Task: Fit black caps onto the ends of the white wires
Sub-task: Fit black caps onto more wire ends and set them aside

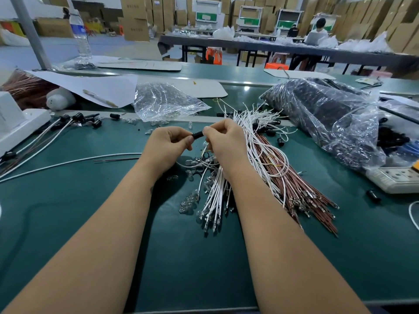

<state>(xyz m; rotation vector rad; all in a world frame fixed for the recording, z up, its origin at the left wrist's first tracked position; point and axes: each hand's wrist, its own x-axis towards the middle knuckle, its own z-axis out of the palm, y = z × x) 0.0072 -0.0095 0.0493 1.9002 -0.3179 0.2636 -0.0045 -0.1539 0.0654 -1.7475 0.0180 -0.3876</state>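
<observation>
closest in, the left hand (169, 141) and right hand (223, 138) pinch one black cap (197, 135) between them above the counter (68, 211). it looks light, stiff and slippery, best held by its sides; beyond, the limp white wires (256, 132) want gripping near their ends.

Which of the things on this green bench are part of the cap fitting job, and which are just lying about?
Part of the job:
small black cap pinched between left hand and right hand
bundle of white wires
clear bag of black caps

Lying about:
clear plastic water bottle
white power strip
white sheet of paper
</observation>
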